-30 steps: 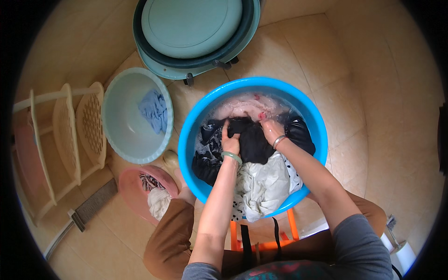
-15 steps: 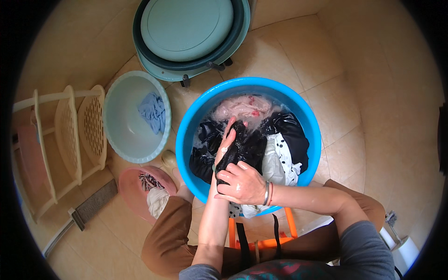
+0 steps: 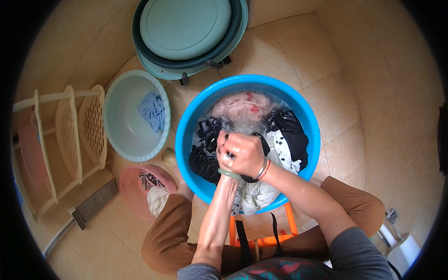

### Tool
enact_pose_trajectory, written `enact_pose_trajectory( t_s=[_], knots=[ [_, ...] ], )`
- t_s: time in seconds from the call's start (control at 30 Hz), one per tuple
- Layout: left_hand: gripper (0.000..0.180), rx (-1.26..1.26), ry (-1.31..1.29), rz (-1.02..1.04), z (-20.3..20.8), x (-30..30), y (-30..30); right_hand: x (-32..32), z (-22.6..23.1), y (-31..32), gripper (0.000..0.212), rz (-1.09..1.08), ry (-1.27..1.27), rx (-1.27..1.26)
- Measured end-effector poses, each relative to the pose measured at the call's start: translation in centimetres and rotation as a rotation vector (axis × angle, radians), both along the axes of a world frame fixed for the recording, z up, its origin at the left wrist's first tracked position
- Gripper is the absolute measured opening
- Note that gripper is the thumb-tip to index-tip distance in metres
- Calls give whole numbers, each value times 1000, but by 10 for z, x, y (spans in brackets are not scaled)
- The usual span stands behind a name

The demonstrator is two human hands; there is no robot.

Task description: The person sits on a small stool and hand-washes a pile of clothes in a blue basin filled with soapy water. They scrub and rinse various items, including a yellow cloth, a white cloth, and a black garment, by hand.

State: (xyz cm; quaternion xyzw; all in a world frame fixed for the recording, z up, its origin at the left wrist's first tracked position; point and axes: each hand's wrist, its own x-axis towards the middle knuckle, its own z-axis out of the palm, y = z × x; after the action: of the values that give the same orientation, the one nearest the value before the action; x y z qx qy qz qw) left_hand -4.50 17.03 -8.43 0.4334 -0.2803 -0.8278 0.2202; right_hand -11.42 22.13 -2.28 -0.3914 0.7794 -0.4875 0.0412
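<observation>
Over the bright blue basin point(image 3: 185, 172) my two hands are pressed together around a wet black cloth point(image 3: 262, 143). My right hand point(image 3: 247, 150) is closed over it, knuckles up. My left hand point(image 3: 223, 151) is closed on the near-left side, partly hidden behind the right; bits of black show between the fingers. Below them in the basin lie a soapy pink cloth point(image 3: 240, 106) at the far side, dark wet garments point(image 3: 204, 161) at left, a black garment point(image 3: 290, 133) at right, and a white cloth with black dots point(image 3: 281, 145). Pale cloth point(image 3: 256, 198) hangs at the near rim.
Left of the basin stands a pale green basin point(image 3: 123, 126) holding a blue cloth point(image 3: 153, 112). Nearer is a pink basin point(image 3: 133, 198) with striped and white cloths. Folded green tubs point(image 3: 186, 28) lean behind. A cream rack point(image 3: 70, 140) and a flat brush head point(image 3: 95, 204) are at far left.
My left hand, earlier stretched out flat under the black cloth, has closed. My right hand has moved forward from the left forearm onto it, bunching the cloth between them.
</observation>
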Motion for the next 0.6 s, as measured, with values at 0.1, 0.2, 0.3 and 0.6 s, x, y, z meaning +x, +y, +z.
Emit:
enact_pose_trajectory(
  t_s=[0.1, 0.2, 0.3, 0.6],
  knots=[
    [24, 56, -387, -104, 24, -10, 17, -46, -77, 23, 15, -210, -23, 255],
    [34, 50, -346, -124, 6, -12, 12, -60, -99, 44, 16, -216, 68, 313],
    [41, -25, -251, -53, -30, -7, -17, -70, -112, 59, 27, -263, -228, 468],
    [66, -716, -587, -610, -117, -10, -20, -72, -190, 66, 25, 94, -121, 866]
  ],
)
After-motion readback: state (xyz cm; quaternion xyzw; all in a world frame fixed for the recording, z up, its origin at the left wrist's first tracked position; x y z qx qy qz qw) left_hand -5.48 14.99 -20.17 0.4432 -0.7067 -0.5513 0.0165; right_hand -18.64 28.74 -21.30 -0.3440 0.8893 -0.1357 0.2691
